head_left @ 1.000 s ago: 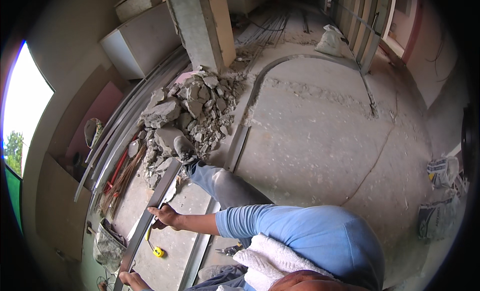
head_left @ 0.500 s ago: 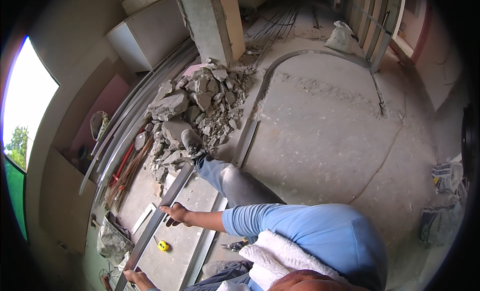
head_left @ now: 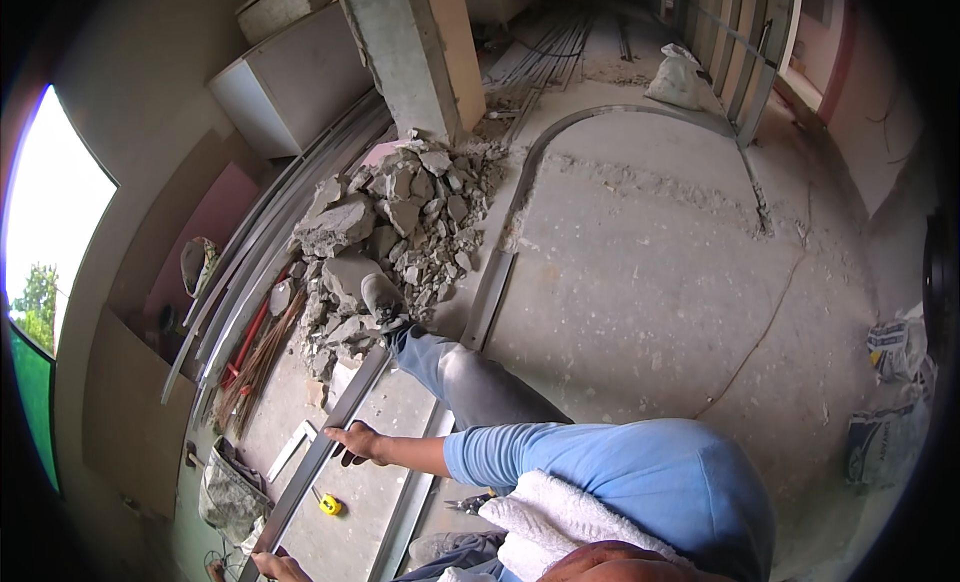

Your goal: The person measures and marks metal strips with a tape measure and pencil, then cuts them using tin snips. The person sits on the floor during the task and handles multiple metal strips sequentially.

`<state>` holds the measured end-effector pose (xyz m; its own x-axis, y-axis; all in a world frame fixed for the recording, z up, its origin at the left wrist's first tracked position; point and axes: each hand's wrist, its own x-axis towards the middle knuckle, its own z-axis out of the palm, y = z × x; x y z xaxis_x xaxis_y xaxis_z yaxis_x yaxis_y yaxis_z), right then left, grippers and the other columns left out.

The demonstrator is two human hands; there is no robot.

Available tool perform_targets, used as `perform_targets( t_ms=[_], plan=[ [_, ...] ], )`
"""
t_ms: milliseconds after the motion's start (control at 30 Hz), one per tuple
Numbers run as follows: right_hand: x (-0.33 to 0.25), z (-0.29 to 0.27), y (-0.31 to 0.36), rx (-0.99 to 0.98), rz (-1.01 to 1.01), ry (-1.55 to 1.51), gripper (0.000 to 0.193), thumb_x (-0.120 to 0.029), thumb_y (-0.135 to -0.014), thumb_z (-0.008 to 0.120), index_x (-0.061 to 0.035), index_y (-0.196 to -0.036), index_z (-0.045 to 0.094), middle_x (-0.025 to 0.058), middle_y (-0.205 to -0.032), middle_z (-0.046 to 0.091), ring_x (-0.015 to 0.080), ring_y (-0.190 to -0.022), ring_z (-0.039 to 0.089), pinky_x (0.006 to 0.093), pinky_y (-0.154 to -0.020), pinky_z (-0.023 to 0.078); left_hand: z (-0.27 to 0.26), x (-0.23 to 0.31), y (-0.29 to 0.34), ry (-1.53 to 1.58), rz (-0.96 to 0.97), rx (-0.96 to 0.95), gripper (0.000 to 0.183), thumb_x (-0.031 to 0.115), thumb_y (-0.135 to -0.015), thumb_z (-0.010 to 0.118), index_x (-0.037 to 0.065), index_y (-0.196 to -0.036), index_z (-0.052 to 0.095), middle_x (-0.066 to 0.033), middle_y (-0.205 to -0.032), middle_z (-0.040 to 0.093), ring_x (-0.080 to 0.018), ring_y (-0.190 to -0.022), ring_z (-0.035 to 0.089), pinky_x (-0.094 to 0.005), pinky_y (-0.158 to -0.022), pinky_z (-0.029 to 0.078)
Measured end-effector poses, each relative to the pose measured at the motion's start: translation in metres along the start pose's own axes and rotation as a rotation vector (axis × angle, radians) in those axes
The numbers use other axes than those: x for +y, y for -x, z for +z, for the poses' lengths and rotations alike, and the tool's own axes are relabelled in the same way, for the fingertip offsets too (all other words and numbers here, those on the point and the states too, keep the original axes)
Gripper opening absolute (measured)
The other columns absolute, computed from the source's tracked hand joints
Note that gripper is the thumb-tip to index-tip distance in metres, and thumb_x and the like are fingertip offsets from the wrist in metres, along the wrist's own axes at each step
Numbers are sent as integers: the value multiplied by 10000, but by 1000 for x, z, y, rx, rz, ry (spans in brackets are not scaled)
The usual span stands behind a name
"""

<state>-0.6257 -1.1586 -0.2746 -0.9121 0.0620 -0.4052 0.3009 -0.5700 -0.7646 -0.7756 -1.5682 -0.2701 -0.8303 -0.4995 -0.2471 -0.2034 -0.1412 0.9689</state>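
A long grey metal channel (head_left: pixel 312 464) runs slantwise from near my right foot to the lower edge. My right hand (head_left: pixel 358 444) grips its edge about midway, thumb on top and fingers curled below. Close to its lower end, my left hand (head_left: pixel 280 567) holds the same channel, partly cut off by the frame edge. A yellow tape measure (head_left: pixel 330 504) lies on the floor just beside the channel. Another metal channel (head_left: pixel 405 512) lies roughly parallel, nearer my body. Snips or pliers (head_left: pixel 468 504) with dark handles rest by my towel.
Broken concrete rubble (head_left: pixel 365 217) is heaped against the pillar, touching my shoe (head_left: pixel 382 297). Long metal profiles (head_left: pixel 250 272) and thin rods (head_left: pixel 262 367) lie at the left. A curved floor track (head_left: pixel 525 177) arcs ahead. A crumpled bag (head_left: pixel 230 492) sits left of the held channel.
The view has shifted slightly, and my left hand sits a little lower, more cut off by the edge. Both hands stay on the channel.
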Motion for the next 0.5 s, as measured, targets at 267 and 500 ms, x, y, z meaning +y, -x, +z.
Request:
perform_targets(
  t_ms=[267,500],
  plan=[
    [9,2,-8,39,-44,23,468,-568,-964,577,-126,-1080,679,34,-837,690,132,-560,625,308,-493,456,-13,-6,-15,-41,-14,-61,385,166,-926,517,-135,-1127,647,-242,-1102,704,-357,-1002,706,-435,-919,587],
    [34,-8,-39,57,137,311,600,-613,-942,573,-128,-1285,653,137,-1140,712,232,-862,716,393,-747,570,-38,-1,25,-25,53,-499,411,177,-935,532,-154,-1159,629,-256,-1117,699,-362,-1034,702,-443,-951,580]
  ],
)
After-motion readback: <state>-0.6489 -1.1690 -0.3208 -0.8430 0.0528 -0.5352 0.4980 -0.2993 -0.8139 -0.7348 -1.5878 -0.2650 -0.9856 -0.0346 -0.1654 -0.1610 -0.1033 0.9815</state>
